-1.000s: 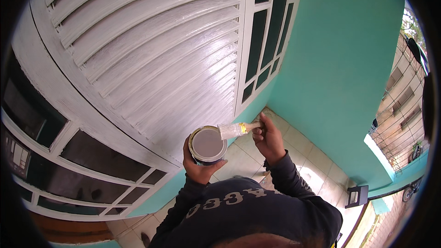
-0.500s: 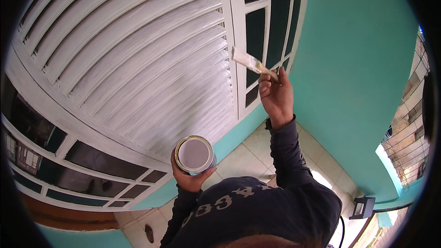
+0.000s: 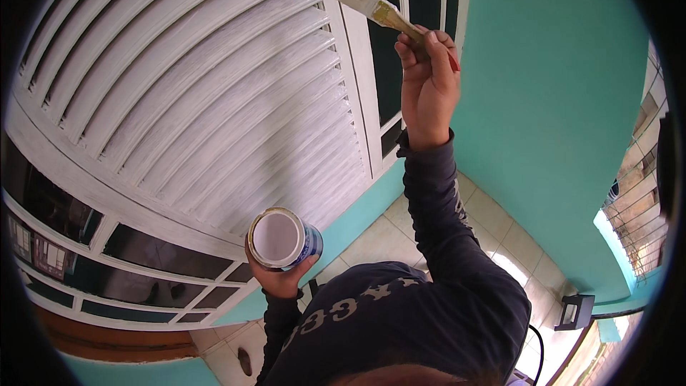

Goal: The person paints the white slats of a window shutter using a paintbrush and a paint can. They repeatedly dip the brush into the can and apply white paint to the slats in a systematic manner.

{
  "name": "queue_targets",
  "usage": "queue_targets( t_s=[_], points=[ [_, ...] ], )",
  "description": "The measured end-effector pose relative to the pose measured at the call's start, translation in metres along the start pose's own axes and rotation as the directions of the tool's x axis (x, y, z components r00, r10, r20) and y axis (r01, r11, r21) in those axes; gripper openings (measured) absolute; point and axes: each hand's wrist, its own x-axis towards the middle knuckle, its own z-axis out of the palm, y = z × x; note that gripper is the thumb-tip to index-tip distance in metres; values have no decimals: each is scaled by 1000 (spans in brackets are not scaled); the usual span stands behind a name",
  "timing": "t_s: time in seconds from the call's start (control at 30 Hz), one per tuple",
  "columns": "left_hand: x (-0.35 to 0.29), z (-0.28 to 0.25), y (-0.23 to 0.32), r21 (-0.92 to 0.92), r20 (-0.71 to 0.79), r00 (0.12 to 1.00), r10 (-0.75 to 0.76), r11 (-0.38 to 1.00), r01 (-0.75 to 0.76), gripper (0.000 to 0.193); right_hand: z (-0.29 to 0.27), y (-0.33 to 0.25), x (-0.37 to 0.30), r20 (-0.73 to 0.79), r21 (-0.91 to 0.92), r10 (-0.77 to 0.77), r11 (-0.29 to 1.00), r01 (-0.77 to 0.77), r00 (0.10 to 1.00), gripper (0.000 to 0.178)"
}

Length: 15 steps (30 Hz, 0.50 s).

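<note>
My right hand [image 3: 430, 86] is raised in front of the window frame, its fingers closed around the handle of a paintbrush [image 3: 386, 13]. White paint coats the bristles, which point up and left near the upright post beside the louvers. Lower down, my left hand [image 3: 280, 279] grips an open paint can [image 3: 280, 238] with a blue-and-white side and white paint inside. The can is tilted a little, and its rim is smeared. Behind both hands stretches a white louvered panel [image 3: 214, 100] with streaky paint on its slats.
Dark panes [image 3: 164, 250] in white frames border the louvers at lower left and upper right. A turquoise wall [image 3: 550, 100] rises on the right. Below are pale floor tiles [image 3: 386, 239], a dark floodlight-like box [image 3: 574, 312] and a small brown object [image 3: 244, 361].
My right hand has risen with the paintbrush, the bristles moving up and slightly left. My left hand has shifted a little left, and the can has turned to show more of its side.
</note>
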Motion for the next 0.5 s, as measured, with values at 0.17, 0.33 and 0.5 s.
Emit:
queue_targets(
  t_s=[0.17,0.33,0.5],
  points=[
    [23,-9,0,-13,97,994,50,999,-49,105,17,16,-18,103,-265,-148,949,170,984,19],
    [33,-30,-2,-82,171,985,8,997,6,106,24,48,-24,236,-542,-276,759,362,932,22],
    [65,-52,-2,1,278,957,82,996,-85,107,32,71,-9,359,-651,-362,563,509,860,18]
  ],
)
